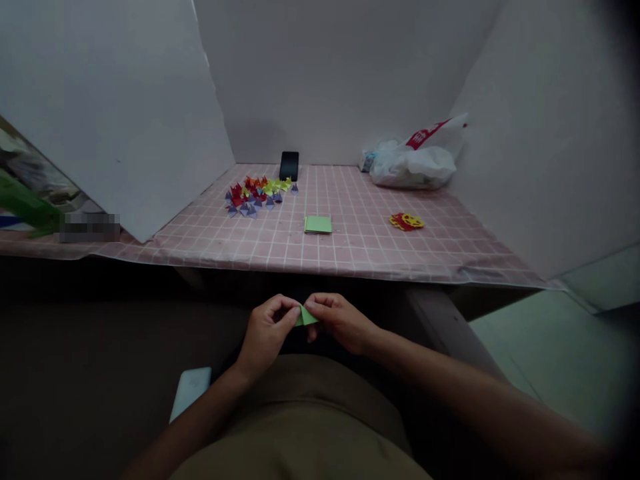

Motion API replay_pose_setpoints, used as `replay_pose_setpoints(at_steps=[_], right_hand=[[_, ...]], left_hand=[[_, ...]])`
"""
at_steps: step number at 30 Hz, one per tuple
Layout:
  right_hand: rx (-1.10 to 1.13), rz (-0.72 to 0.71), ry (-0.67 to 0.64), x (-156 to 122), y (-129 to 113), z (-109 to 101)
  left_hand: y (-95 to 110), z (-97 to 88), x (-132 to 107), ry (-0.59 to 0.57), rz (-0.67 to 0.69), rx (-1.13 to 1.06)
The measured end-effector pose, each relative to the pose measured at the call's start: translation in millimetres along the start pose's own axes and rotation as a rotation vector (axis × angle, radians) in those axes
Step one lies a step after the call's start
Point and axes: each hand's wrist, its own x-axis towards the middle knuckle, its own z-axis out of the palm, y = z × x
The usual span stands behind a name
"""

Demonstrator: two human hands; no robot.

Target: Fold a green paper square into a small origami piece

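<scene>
1. Where the two hands meet, just above the person's lap and on the near side of the surface (350,257), a small green paper (307,317) is held, showing a crease down its middle.
2. The left hand (264,335) has its grip pinched on the paper's left end, thumb against fingers.
3. The right hand (345,325) has its grip pinched on the other end, thumb on top (some of its fingers curl out of sight below).
4. On the pink checked surface, a stack of paper squares (319,225) lies near the middle, a green sheet uppermost.
5. Left of the stack stands a cluster of small folded paper pieces (257,201) in red, orange, yellow and purple.
6. Just behind that cluster, a dark phone (289,165) leans near the back wall (330,80).
7. To the right of the stack lies a red and yellow cut-out item (407,222) (its exact shape is too small to tell).
8. Farther back on the right sits a white plastic bag (413,167) with a red mark.
9. A pale, flat device (191,392) rests beside the left forearm.
</scene>
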Motion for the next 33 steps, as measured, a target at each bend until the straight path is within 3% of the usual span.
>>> replay_pose_setpoints(at_steps=[9, 21, 33], right_hand=[[-0.226, -0.070, 0.048, -2.4, -3.6, 0.6], [-0.326, -0.130, 0.078, -0.6, -1.2, -0.6], [-0.533, -0.200, 0.127, -1.6, 2.1, 2.4]], left_hand=[[-4.5, 1.0, -0.8, -0.019, -0.031, 0.028], [-3.8, 2.6, -1.1, -0.014, -0.085, -0.039], [-6.6, 0.4, -2.0, -0.022, -0.003, 0.086]])
